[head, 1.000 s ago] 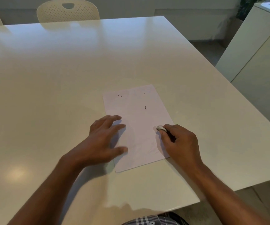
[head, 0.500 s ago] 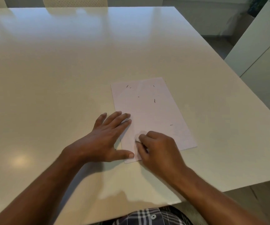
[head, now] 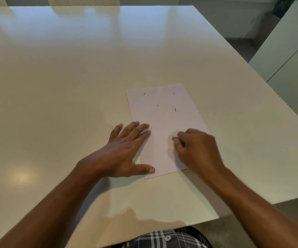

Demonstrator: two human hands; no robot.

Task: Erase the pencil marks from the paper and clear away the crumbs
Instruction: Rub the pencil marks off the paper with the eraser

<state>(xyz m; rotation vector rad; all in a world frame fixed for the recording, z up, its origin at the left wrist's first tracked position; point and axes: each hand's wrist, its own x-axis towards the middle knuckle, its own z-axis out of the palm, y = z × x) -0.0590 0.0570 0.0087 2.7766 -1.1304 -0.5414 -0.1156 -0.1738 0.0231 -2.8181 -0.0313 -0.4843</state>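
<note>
A white sheet of paper (head: 164, 122) lies on the cream table (head: 73, 86) near its front edge. Several short dark crumbs or marks (head: 175, 109) are scattered over the paper's far half. My left hand (head: 126, 149) lies flat with straight fingers on the paper's left edge, thumb across its near corner. My right hand (head: 196, 147) is curled over the paper's lower right part and pinches a small whitish eraser (head: 174, 138) against the sheet; only the eraser's tip shows.
A white cabinet (head: 287, 56) stands to the right of the table. Chair backs (head: 83, 0) show beyond the far edge. The table's front edge runs just below my forearms, over a plaid garment (head: 162, 237).
My right hand swept with the eraser from the paper's right edge to its lower left, then back rightward to the lower right. My left hand stayed pressed on the left edge.
</note>
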